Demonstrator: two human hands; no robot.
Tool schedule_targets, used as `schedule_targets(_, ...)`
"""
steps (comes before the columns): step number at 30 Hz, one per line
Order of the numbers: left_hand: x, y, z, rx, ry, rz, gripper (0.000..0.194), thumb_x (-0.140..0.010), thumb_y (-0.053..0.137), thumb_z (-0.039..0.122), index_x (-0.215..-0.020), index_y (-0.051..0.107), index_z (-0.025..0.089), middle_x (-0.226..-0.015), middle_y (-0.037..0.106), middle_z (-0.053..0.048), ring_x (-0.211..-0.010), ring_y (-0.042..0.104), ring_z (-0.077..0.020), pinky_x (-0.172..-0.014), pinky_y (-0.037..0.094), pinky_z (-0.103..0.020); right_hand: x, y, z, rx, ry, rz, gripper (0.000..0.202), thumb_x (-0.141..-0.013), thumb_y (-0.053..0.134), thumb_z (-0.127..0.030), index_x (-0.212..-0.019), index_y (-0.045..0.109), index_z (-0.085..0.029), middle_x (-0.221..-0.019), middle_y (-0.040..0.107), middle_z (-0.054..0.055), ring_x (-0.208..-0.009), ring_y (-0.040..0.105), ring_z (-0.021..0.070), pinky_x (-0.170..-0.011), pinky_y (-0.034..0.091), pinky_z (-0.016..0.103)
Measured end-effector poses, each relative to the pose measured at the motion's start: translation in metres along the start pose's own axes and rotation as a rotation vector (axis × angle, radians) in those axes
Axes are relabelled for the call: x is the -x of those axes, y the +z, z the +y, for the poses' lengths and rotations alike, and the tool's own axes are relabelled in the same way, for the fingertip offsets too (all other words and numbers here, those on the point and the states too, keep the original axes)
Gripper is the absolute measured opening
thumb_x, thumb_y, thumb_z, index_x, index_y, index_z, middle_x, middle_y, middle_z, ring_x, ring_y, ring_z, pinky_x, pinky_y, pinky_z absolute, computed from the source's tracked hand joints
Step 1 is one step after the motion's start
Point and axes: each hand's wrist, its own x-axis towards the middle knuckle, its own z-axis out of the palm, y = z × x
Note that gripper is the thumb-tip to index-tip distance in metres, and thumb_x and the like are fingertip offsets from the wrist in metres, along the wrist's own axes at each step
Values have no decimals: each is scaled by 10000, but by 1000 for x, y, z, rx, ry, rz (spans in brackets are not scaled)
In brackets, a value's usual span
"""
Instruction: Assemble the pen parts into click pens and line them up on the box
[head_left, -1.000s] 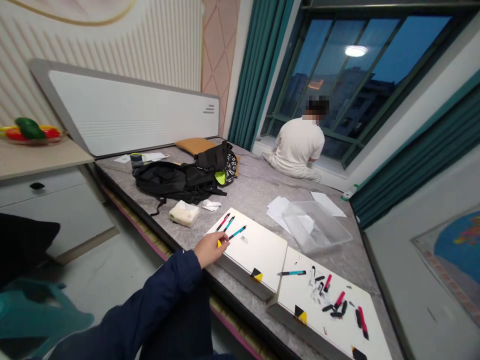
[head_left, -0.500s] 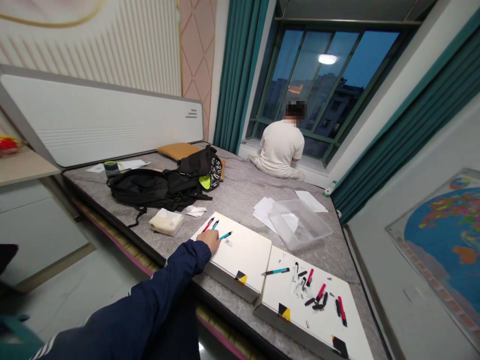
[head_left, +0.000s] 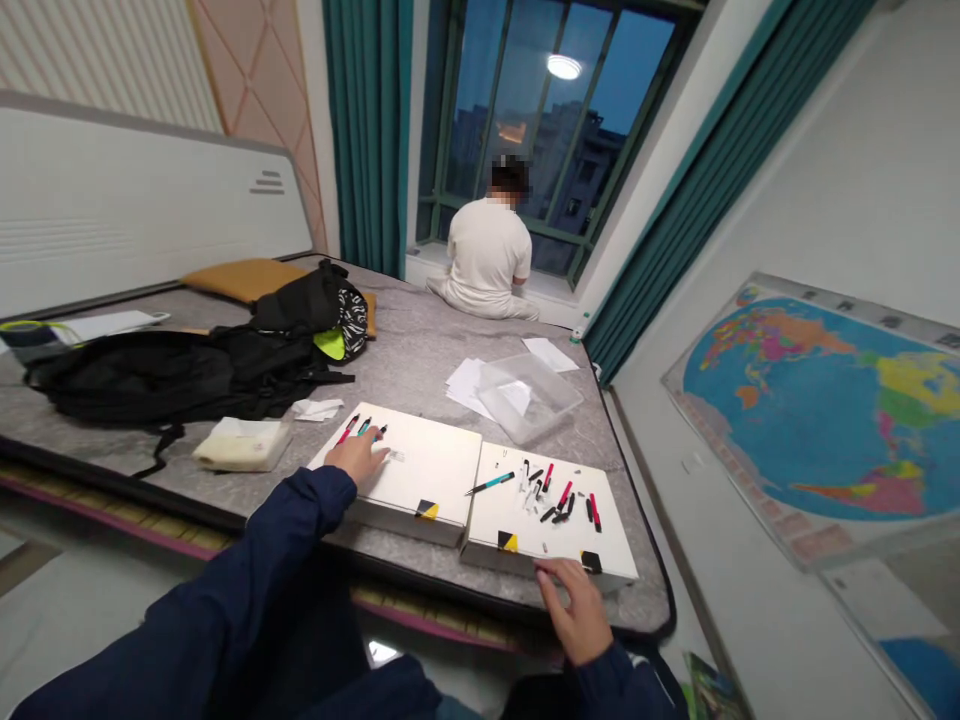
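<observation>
Curling over the left white box [head_left: 427, 465], the left hand [head_left: 356, 461] has its fingers bent at a blue pen [head_left: 382, 431], of which little more than one dark end shows; whether it is gripped cannot be told. A red pen [head_left: 347, 429] and a teal pen [head_left: 364, 424] lie just beside, so close that a knuckle could knock them askew, and slim barrels could roll on the smooth lid.

At the near edge of the right white box [head_left: 491, 525], the right hand [head_left: 577, 612] is loosely open, with nothing visible in it. Just beyond its fingertips lies a tiny metallic piece [head_left: 545, 547]; a careless brush could send it over the edge. A blue-and-black pen [head_left: 490, 484] lies slantwise with its tip at the seam, where a nudge to either box could drop it into the gap. The pen parts [head_left: 564, 494] are jumbled together, black, red and clear, so small ones could get lost or mixed.

Both boxes look stiff, flat and matte, with yellow-and-black corner marks. The bed [head_left: 409, 360] is grey, mottled cloth; a translucent, rectangular plastic tray [head_left: 544, 408] lies partly over white papers [head_left: 465, 385].
</observation>
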Motion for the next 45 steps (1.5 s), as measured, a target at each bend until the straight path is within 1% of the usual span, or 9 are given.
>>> schedule_targets(4, 26, 31, 52, 16, 205, -95, 240, -939, 579, 408, -1043, 666, 209, -823, 699, -6, -786, 666, -184, -784, 517, -345, -53, -1, 3, 13, 55, 17, 282, -897, 535, -357, -965, 742, -178, -939, 745, 116, -907, 687, 264, -766, 571, 375)
schedule_targets(7, 33, 58, 92, 34, 315, -124, 212, -933, 587, 401, -1021, 682, 233, -885, 717, -23, -866, 665, -190, -819, 499, -326, -68, -2, 8, 5, 115, 36, 298, -896, 511, -354, -980, 727, -168, -963, 743, 108, -847, 696, 236, -665, 573, 324)
schedule_targets(12, 13, 96, 134, -6, 356, -144, 258, -941, 610, 339, -1130, 636, 165, -1192, 647, -84, -1054, 631, -245, -904, 516, -466, -56, -13, 16, 0, 153, 48, 294, -890, 511, -353, -963, 728, -169, -939, 747, 102, -780, 695, 217, -617, 565, 298)
schedule_targets(19, -7, 127, 151, -32, 311, -187, 275, -947, 610, 302, -1192, 613, 177, -1240, 629, -90, -1049, 641, -243, -886, 542, -457, -30, -23, 25, 8, 186, 70, 286, -891, 518, -357, -924, 731, -169, -891, 751, 95, -774, 696, 214, -609, 546, 280)
schedule_targets(23, -2, 126, 148, 44, 307, -188, 260, -948, 608, 298, -1180, 620, 179, -1236, 631, -88, -1048, 640, -240, -892, 539, -456, -28, -20, 28, -12, 205, 75, 297, -889, 515, -369, -919, 731, -167, -884, 751, 94, -743, 688, 213, -603, 538, 284)
schedule_targets(27, 8, 113, 135, 224, 306, -154, 212, -944, 612, 305, -1099, 647, 165, -1161, 661, -76, -1009, 648, -226, -882, 533, -445, -31, -16, 29, -35, 205, 54, 302, -884, 514, -366, -914, 734, -161, -872, 750, 97, -726, 686, 212, -579, 538, 280)
schedule_targets(34, 48, 79, 106, 715, 232, -69, 173, -888, 609, 351, -905, 621, 178, -823, 718, -34, -705, 695, -185, -649, 533, -290, -42, -7, 23, -63, 195, 37, 275, -836, 548, -360, -857, 739, -163, -820, 748, 100, -691, 683, 225, -518, 531, 281)
schedule_targets(38, 93, 60, 101, 959, 183, -57, 189, -874, 613, 366, -898, 591, 181, -867, 744, -68, -745, 718, -194, -695, 556, -302, -49, -5, -10, -117, 151, 2, 258, -857, 568, -363, -875, 737, -168, -853, 747, 91, -712, 687, 214, -554, 537, 274)
schedule_targets(45, 178, 45, 92, 1206, 95, -129, 181, -838, 708, 339, -889, 628, 185, -864, 748, -67, -775, 732, -214, -756, 557, -324, -32, -5, -107, -448, 67, -69, 182, -885, 626, -307, -966, 726, -179, -898, 722, 72, -832, 681, 191, -677, 528, 246)
